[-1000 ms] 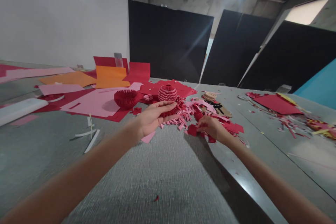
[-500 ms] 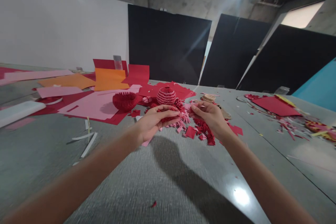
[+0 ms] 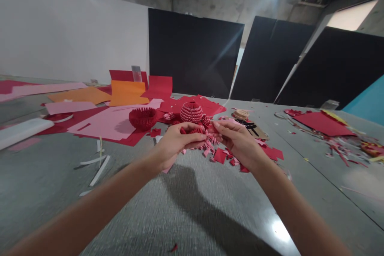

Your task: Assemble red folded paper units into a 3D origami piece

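My left hand (image 3: 183, 142) is curled around a red folded-paper piece (image 3: 195, 131), with the thumb and fingers pressed on it. Close beside it, my right hand (image 3: 232, 134) has its thumb and index finger pinched; what lies between them is too small to name. Behind the hands rests a round pink-and-red folded-paper ball (image 3: 191, 112). To the left is a red spiky paper bowl (image 3: 143, 118) on pink paper. Small red and pink paper pieces (image 3: 220, 155) lie scattered beneath and around my hands.
Pink sheets (image 3: 102, 123), a folded orange sheet (image 3: 127, 93) and a white roll (image 3: 25, 131) are at the left. White strips (image 3: 100, 171) lie nearer me. A red sheet (image 3: 325, 123) with scraps is at the right. Black panels (image 3: 195, 54) stand behind.
My right hand has come slightly lower and nearer my left hand. The dark red folded piece under my right hand is now mostly hidden. The view has shifted slightly.
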Tool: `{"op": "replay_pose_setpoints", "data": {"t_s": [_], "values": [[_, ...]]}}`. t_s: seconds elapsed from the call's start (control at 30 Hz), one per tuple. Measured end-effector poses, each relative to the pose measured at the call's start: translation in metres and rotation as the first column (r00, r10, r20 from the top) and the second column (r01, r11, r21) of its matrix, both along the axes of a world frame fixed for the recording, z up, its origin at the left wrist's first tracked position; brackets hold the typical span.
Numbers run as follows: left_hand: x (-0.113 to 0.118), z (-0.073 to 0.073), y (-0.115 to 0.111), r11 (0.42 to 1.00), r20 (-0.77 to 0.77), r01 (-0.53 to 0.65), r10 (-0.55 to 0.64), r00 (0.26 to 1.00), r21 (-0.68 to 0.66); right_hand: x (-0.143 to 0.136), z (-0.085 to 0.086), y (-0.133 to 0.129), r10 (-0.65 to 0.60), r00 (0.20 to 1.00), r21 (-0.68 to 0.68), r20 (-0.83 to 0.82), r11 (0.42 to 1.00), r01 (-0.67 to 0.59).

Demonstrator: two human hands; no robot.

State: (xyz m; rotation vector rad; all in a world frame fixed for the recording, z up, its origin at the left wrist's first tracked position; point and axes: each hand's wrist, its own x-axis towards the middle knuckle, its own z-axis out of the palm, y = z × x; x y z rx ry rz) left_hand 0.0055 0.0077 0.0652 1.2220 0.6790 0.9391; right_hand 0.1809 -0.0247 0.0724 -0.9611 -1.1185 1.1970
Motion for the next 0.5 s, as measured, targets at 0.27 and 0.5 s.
{"op": "replay_pose_setpoints", "data": {"t_s": [0.27, 0.5], "values": [[-0.001, -0.001, 0.003, 1.000, -0.032, -0.015, 0.014, 0.999, -0.013, 0.008, -0.006, 0.007, -0.164, 0.945, 0.085, 0.283, 0.986, 0.146], [-0.003, -0.003, 0.007, 0.999, -0.124, -0.045, 0.046, 0.991, 0.010, 0.059, -0.031, 0.024, -0.384, 0.313, 0.315, 0.868, 0.916, 0.249]]}}
